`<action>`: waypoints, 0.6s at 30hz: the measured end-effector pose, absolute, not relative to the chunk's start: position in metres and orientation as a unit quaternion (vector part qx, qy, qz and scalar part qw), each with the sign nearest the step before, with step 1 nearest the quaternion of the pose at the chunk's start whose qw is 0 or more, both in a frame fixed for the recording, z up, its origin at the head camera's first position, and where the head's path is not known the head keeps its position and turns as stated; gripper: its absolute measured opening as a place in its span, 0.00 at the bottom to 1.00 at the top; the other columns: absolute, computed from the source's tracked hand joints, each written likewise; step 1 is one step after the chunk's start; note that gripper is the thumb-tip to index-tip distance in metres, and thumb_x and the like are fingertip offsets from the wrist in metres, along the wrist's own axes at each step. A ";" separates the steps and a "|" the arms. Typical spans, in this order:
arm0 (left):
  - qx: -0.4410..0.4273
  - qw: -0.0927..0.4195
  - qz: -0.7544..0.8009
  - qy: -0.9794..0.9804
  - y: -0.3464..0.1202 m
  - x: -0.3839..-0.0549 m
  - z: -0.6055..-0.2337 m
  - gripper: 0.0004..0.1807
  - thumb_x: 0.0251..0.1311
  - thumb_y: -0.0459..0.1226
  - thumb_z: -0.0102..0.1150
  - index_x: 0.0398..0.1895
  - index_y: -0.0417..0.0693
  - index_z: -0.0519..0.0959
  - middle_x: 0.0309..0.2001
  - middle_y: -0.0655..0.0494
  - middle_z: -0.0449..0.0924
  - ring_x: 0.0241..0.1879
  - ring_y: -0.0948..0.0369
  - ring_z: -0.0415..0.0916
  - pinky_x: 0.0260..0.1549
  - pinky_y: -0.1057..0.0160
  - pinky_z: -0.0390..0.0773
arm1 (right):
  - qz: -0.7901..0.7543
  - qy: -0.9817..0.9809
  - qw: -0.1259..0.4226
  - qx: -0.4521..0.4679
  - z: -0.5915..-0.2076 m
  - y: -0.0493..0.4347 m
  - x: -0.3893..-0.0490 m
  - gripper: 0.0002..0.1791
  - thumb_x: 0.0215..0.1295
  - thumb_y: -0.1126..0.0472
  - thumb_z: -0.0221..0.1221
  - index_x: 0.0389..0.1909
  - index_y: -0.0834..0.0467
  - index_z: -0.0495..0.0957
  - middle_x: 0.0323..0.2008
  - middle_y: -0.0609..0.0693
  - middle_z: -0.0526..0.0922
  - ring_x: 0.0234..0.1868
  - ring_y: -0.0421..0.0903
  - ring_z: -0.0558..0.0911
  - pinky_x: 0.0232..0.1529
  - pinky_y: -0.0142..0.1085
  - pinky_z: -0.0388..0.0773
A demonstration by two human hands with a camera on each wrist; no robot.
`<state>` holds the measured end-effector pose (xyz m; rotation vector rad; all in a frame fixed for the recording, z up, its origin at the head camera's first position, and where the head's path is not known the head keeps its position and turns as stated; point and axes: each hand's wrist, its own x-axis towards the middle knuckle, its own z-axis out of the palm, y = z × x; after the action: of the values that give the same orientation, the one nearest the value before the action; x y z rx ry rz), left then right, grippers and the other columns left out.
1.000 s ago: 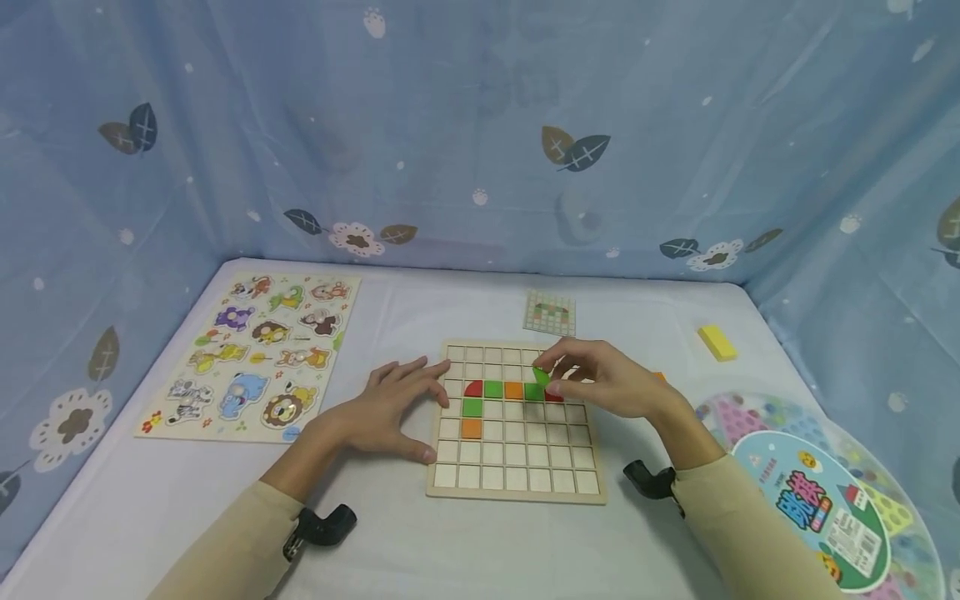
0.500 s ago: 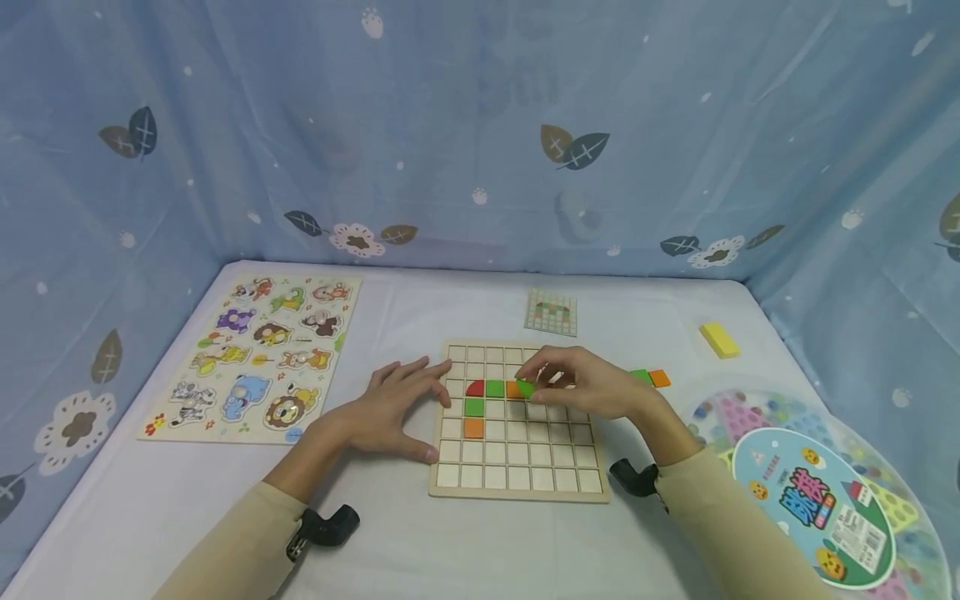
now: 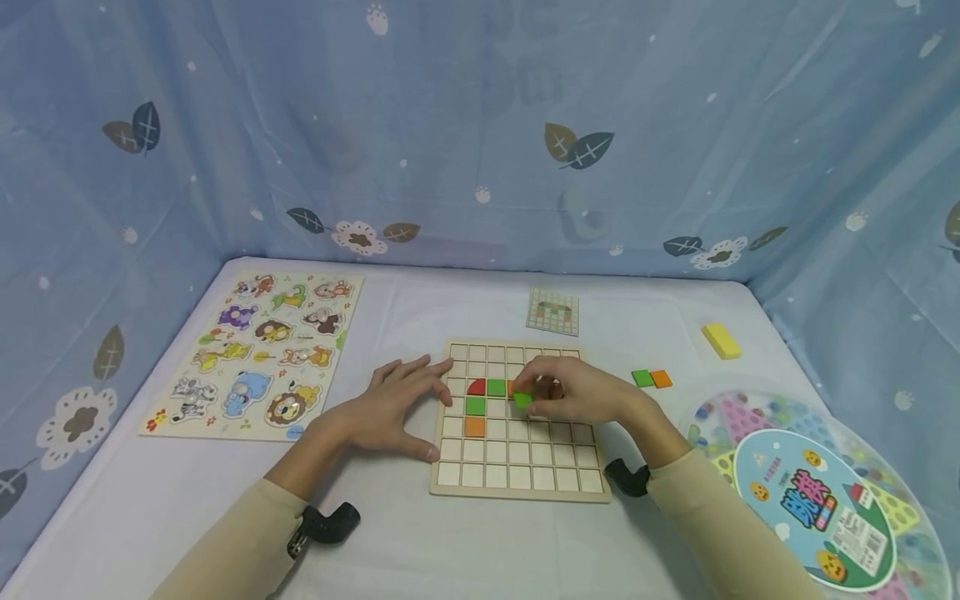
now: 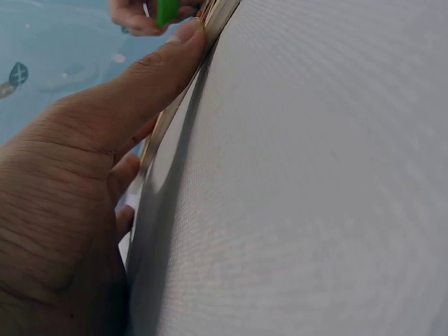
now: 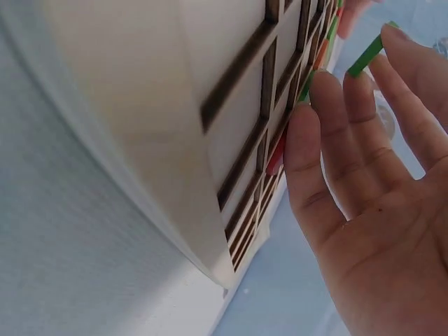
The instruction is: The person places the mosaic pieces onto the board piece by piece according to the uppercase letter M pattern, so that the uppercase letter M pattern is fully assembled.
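Observation:
My left hand (image 3: 390, 408) is spread at the left edge of the wooden grid board (image 3: 517, 493), its thumb and fingertips touching the frame. Over the board's middle, my right hand (image 3: 577, 390) pinches a green square tile (image 3: 522, 401) between thumb and fingers. The right wrist view shows this green tile (image 5: 367, 56) tilted, with other fingertips near the grid and a red tile (image 5: 277, 155). Set in the board are a rounded red tile (image 3: 476, 387), a green tile (image 3: 496, 387), a second green tile (image 3: 475, 406) and an orange tile (image 3: 475, 427). The right hand partly covers the row.
A loose green tile (image 3: 642, 378) and orange tile (image 3: 660, 379) lie right of the board. Behind it is a small pattern card (image 3: 553, 325). A yellow block (image 3: 722, 341) and a round game package (image 3: 813, 508) are on the right, an animal puzzle (image 3: 258, 358) on the left.
My right hand has moved left and slightly nearer with the green tile, uncovering the loose green and orange tiles. The left hand stays at the board's edge.

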<state>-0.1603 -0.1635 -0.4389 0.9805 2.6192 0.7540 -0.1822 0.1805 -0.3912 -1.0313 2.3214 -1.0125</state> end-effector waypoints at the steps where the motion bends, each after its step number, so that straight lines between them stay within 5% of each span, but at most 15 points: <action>1: 0.336 0.122 0.258 0.898 -0.164 -0.160 -0.439 0.36 0.44 0.67 0.74 0.56 0.71 0.72 0.83 0.61 0.46 0.82 0.49 0.38 0.74 0.35 0.36 | -0.356 0.834 0.202 -0.370 -0.391 0.180 -0.182 0.15 0.69 0.61 0.67 0.54 0.54 0.80 0.48 0.46 0.83 0.41 0.46 0.81 0.44 0.37 0.81; 18: 0.339 0.122 0.265 0.894 -0.163 -0.158 -0.436 0.37 0.44 0.66 0.75 0.56 0.70 0.72 0.83 0.60 0.48 0.82 0.47 0.39 0.74 0.33 0.37 | -0.278 0.862 0.195 -0.375 -0.385 0.163 -0.183 0.14 0.66 0.62 0.68 0.52 0.54 0.82 0.48 0.45 0.84 0.41 0.39 0.81 0.47 0.38 0.83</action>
<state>-0.1584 -0.1628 -0.4358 0.9902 2.6101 0.7740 -0.1829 0.1628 -0.3850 -1.0516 2.4164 -0.7802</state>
